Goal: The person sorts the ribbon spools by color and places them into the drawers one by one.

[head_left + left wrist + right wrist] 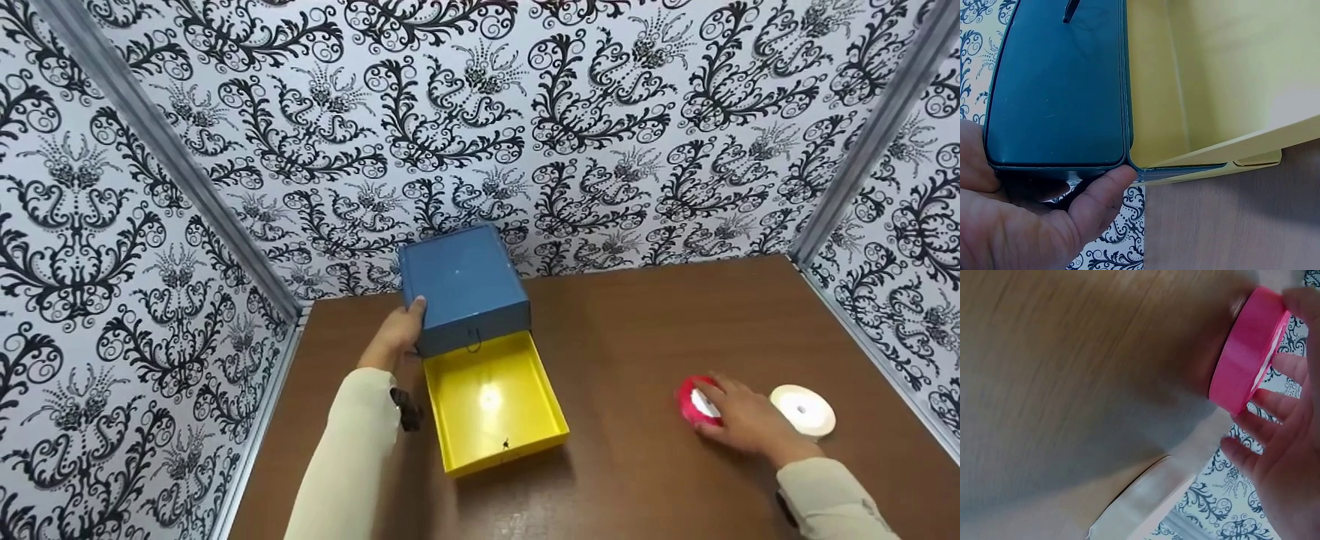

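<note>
A blue drawer box [465,277] stands at the back of the table, with a yellow drawer [495,405] pulled out low at its front. Above that drawer, a blue front panel [1055,90] with a small loop pull [474,345] sits flush in the box. My left hand [401,330] grips the box's left side, thumb over the top edge. Farther right, my right hand [750,420] holds a pink ribbon roll [1249,351] by its edge, thumb on one side and fingertips on the other.
A cream ribbon roll [802,410] lies on the brown table [637,337] just right of my right hand. Patterned panels [480,135] rise at the back and both sides, joined by grey metal posts [161,150]. The box stands close to the back panel.
</note>
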### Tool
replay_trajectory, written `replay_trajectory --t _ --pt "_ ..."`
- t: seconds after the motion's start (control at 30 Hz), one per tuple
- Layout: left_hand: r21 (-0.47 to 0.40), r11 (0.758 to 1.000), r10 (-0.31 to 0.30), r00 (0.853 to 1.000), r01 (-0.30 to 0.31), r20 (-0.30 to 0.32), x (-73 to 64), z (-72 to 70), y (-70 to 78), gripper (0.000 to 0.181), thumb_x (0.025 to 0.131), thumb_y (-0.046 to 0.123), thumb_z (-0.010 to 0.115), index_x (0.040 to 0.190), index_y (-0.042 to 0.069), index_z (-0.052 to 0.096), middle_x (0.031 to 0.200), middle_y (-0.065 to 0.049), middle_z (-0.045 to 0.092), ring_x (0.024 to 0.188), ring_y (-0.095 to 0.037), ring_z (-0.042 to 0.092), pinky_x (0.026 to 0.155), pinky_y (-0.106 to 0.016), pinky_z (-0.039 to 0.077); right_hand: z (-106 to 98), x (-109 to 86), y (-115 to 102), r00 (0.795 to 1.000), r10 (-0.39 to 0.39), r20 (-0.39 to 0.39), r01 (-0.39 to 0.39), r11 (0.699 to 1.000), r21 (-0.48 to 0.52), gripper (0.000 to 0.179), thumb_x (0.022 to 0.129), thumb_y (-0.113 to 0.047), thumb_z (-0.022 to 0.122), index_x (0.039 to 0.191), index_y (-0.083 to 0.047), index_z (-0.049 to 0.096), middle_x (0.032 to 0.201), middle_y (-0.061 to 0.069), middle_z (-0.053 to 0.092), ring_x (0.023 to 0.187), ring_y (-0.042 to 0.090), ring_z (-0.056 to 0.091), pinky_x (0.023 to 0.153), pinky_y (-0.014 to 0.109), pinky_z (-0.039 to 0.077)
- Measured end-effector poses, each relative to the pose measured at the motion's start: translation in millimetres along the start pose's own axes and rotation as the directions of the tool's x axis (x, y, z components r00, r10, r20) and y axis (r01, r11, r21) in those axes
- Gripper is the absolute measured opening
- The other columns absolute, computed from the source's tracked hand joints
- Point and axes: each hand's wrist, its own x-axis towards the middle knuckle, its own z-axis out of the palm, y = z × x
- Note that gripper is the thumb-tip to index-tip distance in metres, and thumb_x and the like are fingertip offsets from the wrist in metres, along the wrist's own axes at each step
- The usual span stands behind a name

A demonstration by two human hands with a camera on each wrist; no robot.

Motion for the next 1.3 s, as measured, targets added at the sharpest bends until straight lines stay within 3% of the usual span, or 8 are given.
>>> replay_trajectory --t 0.3,0.37,0.47,0.53,0.67,0.83,0.97,1.3 --pt "0.063 0.998 0.03 0.999 -0.029 -0.026 0.8 0.6 -0.9 0.064 0.098 0.045 0.031 0.139 -0.004 0.031 0.133 -0.024 0.042 0.116 -0.035 0.046 0.096 -0.046 0.04 0.7 5.1 -2.4 1.0 -0.021 -0.021 0.02 1.0 -0.02 0.073 0.068 -0.041 0.075 0.127 -0.006 0.052 0.116 0.028 0.05 0.104 0.045 0.049 0.081 0.06 0.043" --pt "0.059 0.998 0.027 0.999 -0.025 -0.028 0.8 0.5 -0.9 0.064 0.098 0.045 0.031 0.139 -0.005 0.031 0.132 -0.024 0.042 0.115 -0.034 0.047 0.094 -0.046 0.042 -2.6 10.1 -9.5 0.995 -0.066 -0.073 0.064 0.998 -0.026 0.071 0.065 -0.04 0.077 0.124 -0.007 0.055 0.113 0.025 0.052 0.101 0.043 0.05 0.08 0.058 0.044" --pt "0.042 0.999 0.015 0.999 -0.013 -0.03 0.6 0.3 -0.4 0.064 0.099 0.044 0.031 0.139 -0.004 0.029 0.132 -0.025 0.042 0.114 -0.034 0.047 0.091 -0.045 0.044 -12.6 21.5 -26.0 0.973 -0.16 -0.164 0.154 0.987 -0.053 0.068 0.062 -0.039 0.078 0.119 -0.008 0.058 0.112 0.023 0.053 0.099 0.041 0.052 0.078 0.057 0.045" --pt "0.036 0.999 0.01 0.999 -0.009 -0.032 0.7 0.5 0.0 0.063 0.099 0.044 0.031 0.139 -0.004 0.029 0.131 -0.025 0.041 0.115 -0.034 0.046 0.091 -0.045 0.044 -21.8 32.0 -39.4 0.944 -0.239 -0.227 0.224 0.97 -0.09 0.066 0.061 -0.038 0.077 0.117 -0.009 0.059 0.111 0.021 0.054 0.098 0.039 0.052 0.076 0.055 0.046" --pt "0.052 0.999 0.015 0.999 -0.014 -0.03 -0.4 0.4 0.1 0.063 0.099 0.045 0.03 0.137 -0.005 0.032 0.131 -0.024 0.042 0.116 -0.034 0.045 0.095 -0.044 0.04 -47.2 51.8 -70.6 0.911 -0.337 -0.239 0.309 0.939 -0.148 0.068 0.061 -0.043 0.075 0.119 -0.013 0.058 0.116 0.019 0.052 0.104 0.036 0.049 0.079 0.052 0.045" --pt "0.039 0.999 0.009 1.0 -0.008 -0.019 -2.4 0.8 0.9 0.061 0.099 0.045 0.031 0.136 -0.004 0.035 0.129 -0.022 0.045 0.114 -0.033 0.047 0.093 -0.044 0.042 -79.4 70.8 -108.4 0.873 -0.449 -0.189 0.407 0.886 -0.222 0.072 0.063 -0.045 0.075 0.125 -0.015 0.054 0.122 0.017 0.051 0.111 0.035 0.046 0.085 0.052 0.043" --pt "0.068 0.997 0.024 0.999 -0.022 -0.036 -2.1 0.9 2.0 0.062 0.099 0.044 0.03 0.137 -0.005 0.032 0.134 -0.024 0.04 0.118 -0.034 0.044 0.095 -0.044 0.041 -95.7 83.8 -134.1 0.826 -0.541 -0.157 0.495 0.83 -0.259 0.077 0.062 -0.046 0.077 0.129 -0.016 0.052 0.125 0.015 0.051 0.112 0.036 0.046 0.087 0.053 0.042" --pt "0.097 0.995 0.038 0.998 -0.034 -0.04 -2.8 2.4 0.9 0.065 0.098 0.047 0.028 0.136 -0.005 0.035 0.132 -0.023 0.043 0.117 -0.033 0.045 0.092 -0.044 0.043 -107.3 113.7 -192.6 0.723 -0.691 0.021 0.642 0.659 -0.392 0.083 0.065 -0.056 0.073 0.134 -0.02 0.046 0.133 0.013 0.047 0.115 0.033 0.044 0.091 0.05 0.04"
